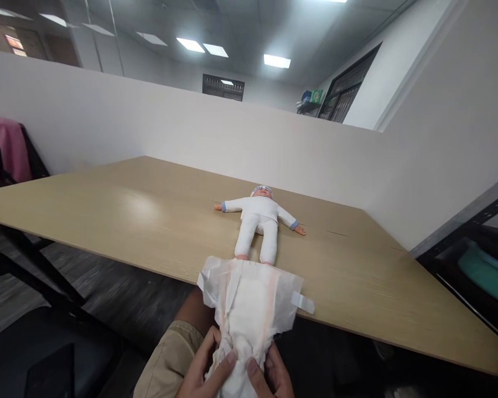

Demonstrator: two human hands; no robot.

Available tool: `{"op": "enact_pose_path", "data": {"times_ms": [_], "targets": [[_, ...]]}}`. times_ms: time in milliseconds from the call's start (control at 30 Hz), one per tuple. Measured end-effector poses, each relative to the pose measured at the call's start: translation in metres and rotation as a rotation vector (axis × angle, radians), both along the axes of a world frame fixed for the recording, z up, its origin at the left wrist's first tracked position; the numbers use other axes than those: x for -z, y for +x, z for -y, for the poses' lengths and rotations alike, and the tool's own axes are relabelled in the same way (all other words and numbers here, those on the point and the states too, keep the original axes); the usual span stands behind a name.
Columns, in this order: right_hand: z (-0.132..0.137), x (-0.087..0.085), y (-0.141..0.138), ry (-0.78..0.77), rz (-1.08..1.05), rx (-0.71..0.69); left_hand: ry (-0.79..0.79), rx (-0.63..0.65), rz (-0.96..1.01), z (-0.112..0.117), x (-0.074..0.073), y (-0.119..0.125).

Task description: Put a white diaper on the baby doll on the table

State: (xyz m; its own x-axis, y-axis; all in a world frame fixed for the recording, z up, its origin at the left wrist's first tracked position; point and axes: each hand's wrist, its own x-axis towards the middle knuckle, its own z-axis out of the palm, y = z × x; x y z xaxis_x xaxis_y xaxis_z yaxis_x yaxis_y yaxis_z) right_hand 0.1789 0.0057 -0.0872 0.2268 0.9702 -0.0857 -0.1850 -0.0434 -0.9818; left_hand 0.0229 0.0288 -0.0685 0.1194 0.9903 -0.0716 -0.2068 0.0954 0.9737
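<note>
A white diaper (251,301) is held up at the near edge of the wooden table (128,215), its far end spread open with a tape tab sticking out to the right. My left hand (205,365) and my right hand (271,373) both pinch its bunched lower end, thumbs on top. Just beyond the diaper a baby doll (259,221) in a white suit lies on its back on the table, arms spread, feet toward me, head away.
White partition walls (191,132) close off the table's far side and right. A dark chair with a pink cloth (8,149) stands at the left. A black shelf frame (473,254) holding a teal object is at the right. My knee in khaki shorts shows below.
</note>
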Motion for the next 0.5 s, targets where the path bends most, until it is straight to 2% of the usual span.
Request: {"op": "enact_pose_path", "data": {"times_ms": [67,133,200,267,333,400,433,500], "targets": [[-0.006,0.009,-0.003,-0.021,-0.065,0.006,-0.029,0.001,0.036,-0.007,0.010,0.002],[-0.007,0.015,-0.001,-0.011,-0.027,0.007,-0.059,-0.013,0.040,-0.011,0.020,0.003],[-0.005,0.018,0.007,0.041,0.119,0.037,-0.083,-0.045,0.033,-0.011,0.027,0.006],[0.000,0.015,0.018,0.126,0.338,0.154,-0.093,-0.093,0.033,-0.009,0.029,0.009],[0.002,0.005,0.028,0.239,0.566,0.322,-0.110,-0.125,0.052,-0.007,0.029,0.012],[-0.002,-0.012,0.033,0.364,0.761,0.390,-0.127,-0.141,0.081,-0.005,0.029,0.016],[-0.008,-0.022,0.033,0.424,0.850,0.364,-0.127,-0.146,0.090,-0.005,0.029,0.018],[-0.024,-0.043,0.030,0.517,1.014,0.219,-0.099,-0.151,0.089,-0.004,0.032,0.019]]}}
